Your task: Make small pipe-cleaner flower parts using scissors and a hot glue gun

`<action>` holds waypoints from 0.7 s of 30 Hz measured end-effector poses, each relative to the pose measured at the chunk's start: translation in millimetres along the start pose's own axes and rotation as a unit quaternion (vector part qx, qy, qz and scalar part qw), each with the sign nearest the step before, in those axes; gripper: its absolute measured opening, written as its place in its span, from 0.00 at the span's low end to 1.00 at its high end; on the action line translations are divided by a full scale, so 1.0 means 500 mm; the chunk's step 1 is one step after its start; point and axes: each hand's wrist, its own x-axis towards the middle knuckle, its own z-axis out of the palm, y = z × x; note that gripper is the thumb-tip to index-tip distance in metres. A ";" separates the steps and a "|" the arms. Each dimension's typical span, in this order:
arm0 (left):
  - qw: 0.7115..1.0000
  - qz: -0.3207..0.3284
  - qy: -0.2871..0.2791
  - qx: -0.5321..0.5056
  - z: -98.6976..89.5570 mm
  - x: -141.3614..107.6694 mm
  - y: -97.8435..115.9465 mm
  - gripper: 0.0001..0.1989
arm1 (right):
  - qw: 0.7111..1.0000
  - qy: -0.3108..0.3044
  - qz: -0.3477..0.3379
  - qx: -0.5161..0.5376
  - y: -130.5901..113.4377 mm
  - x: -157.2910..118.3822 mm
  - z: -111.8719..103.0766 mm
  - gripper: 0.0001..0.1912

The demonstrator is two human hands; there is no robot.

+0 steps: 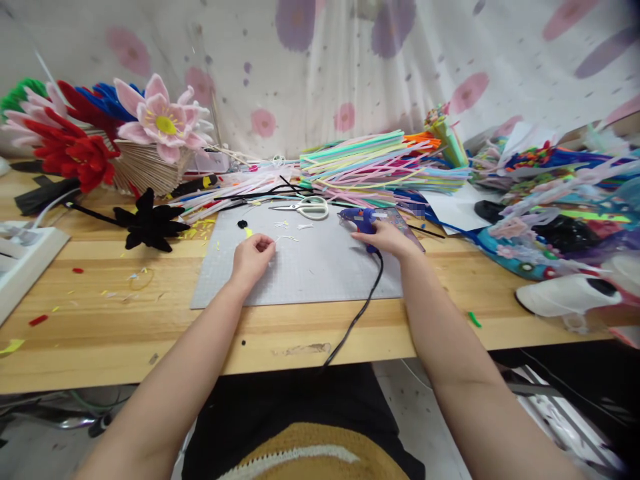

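On the grey cutting mat [310, 280], my right hand [390, 237] grips a blue hot glue gun [357, 216], its nozzle turned left and its black cord [356, 313] running down over the table edge. My left hand [254, 259] is at the mat's left side, fingertips pinched together; whatever they hold is too small to make out. Just beyond that hand lie a small black disc [243, 225] and a yellow scrap [249, 232]. Several short white pieces [289, 238] are scattered between the hands. Scissors [313, 208] with pale handles rest at the mat's back edge.
Bundles of coloured pipe cleaners [380, 163] line the back. At left are fuzzy flowers [165, 123], a black flower [150, 220] and a white power strip [30, 260]. A dark flat device [404, 223] lies behind the right hand; a white cylindrical object [560, 295] sits far right.
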 end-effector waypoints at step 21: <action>1.000 0.002 0.004 0.026 0.004 0.007 -0.002 0.08 | 0.971 -0.087 -0.146 0.169 -0.123 -0.063 0.126 0.22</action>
